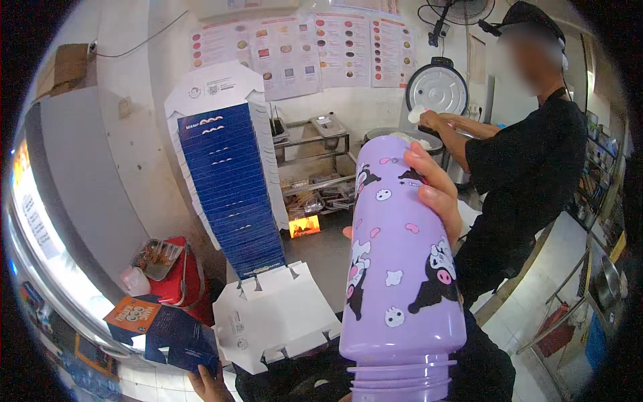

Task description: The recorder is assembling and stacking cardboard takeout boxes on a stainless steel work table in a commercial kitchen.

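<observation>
My right hand [439, 191] is wrapped around a light purple bottle [395, 248] with black-and-white cartoon figures. The bottle is raised close in front of me, its base upward and away, its uncapped threaded neck [402, 378] toward me. At the lower left, my left hand [211, 385] grips the lower edge of a dark blue carton [184, 342] with an orange panel. Right of that carton lies an unfolded white carton [278, 318]. The bottle hides part of the right hand and the counter behind.
A tall stack of blue-and-white cartons [228, 181] stands ahead. A red bucket [191, 281] with a plastic tray [157, 258] on top is at left. At right, a co-worker [532, 147] in black works over a large round pot [435, 142] beside a metal rack [311, 157].
</observation>
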`<state>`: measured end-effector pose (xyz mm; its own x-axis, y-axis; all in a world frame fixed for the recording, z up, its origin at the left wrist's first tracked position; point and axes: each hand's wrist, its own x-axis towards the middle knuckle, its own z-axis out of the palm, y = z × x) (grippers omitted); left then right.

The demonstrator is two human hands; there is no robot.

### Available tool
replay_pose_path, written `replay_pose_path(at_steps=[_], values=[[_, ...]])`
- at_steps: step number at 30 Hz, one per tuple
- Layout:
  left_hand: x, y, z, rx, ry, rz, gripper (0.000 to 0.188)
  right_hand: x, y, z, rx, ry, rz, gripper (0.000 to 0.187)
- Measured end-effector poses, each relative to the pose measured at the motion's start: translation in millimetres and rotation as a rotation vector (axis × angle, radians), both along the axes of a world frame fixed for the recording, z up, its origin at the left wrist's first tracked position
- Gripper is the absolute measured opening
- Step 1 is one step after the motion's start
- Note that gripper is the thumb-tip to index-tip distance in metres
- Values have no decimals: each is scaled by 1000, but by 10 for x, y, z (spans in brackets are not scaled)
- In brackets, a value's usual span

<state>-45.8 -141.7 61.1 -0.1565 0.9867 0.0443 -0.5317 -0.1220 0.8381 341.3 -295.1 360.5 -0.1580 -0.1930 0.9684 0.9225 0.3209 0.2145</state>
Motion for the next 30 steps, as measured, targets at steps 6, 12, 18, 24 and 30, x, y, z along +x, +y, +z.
replay_pose_path(at_steps=[6,12,18,24,30], values=[[-3,-5,-28,33,22,-25,44,-43,-19,10,1,5,-4,58],[-64,91,-158,82,37,-108,44,8,-68,46,-57,-47,-105,78],[-55,120,-246,31,-45,-2,44,36,-79,79,-105,-108,-199,97],[-107,158,-361,-35,-26,28,49,-19,-36,102,-6,-45,-23,60],[-38,190,-370,55,49,16,44,-18,-19,177,34,-86,-31,60]])
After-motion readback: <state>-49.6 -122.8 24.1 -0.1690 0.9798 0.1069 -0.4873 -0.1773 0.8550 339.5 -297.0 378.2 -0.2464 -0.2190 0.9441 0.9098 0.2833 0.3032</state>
